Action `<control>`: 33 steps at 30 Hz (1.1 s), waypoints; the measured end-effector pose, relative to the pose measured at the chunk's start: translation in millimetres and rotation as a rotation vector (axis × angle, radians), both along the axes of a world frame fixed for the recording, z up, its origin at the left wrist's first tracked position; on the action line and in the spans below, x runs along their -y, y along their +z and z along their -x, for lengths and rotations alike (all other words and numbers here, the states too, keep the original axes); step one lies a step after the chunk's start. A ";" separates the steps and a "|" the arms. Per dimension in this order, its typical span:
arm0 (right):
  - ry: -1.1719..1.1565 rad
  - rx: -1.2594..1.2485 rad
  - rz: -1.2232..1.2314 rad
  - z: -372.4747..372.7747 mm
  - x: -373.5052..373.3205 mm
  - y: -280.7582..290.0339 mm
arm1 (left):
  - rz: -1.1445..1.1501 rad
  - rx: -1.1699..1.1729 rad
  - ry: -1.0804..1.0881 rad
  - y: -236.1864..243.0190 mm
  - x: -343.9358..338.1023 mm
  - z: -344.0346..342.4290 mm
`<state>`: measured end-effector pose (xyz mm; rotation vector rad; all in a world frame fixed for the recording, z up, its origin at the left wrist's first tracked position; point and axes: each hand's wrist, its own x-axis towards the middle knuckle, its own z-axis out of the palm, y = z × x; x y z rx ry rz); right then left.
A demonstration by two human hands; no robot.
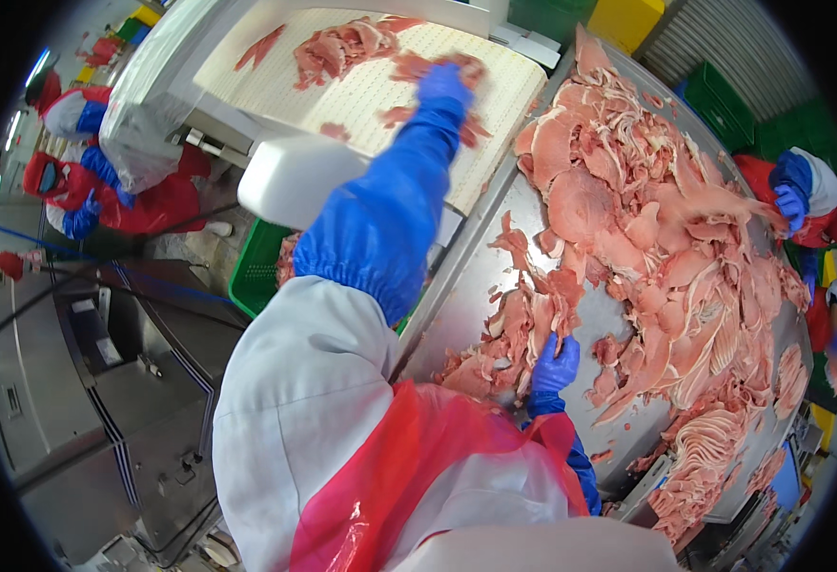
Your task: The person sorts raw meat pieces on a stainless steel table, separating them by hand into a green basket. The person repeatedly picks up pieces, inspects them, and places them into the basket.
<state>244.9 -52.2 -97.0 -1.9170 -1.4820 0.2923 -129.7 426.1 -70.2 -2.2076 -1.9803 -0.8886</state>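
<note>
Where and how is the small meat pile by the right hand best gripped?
Scoop under the right edge of the pile, coming from the right: the bare table there leaves room, and loose, overlapping slices would probably slip from a pinch.

Bright, even light here, a pale sheen coming off the bench [602,322]! The left hand [444,84] is motion-smeared, lines bow toward the black rim, distant edges seem soft.

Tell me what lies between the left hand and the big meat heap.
In the head view, between the left hand and the big meat heap lie some loose meat, a bare strip of white belt, and the table's metal rim.
</note>
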 end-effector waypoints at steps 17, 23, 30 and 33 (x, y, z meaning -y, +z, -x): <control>0.062 0.433 0.047 -79.9 -20.0 -132.1 | 0.132 0.221 -0.964 11.6 421.9 -301.4; 0.103 -0.005 0.045 -20.1 12.9 -12.0 | 0.224 0.025 -0.681 18.2 498.4 -168.7; 0.073 0.032 0.054 -23.0 9.8 -3.8 | 0.382 -0.085 -0.543 -10.2 545.6 -141.6; 0.036 0.084 0.018 -25.3 11.3 -11.3 | 0.382 -0.105 -0.537 -12.7 545.6 -143.5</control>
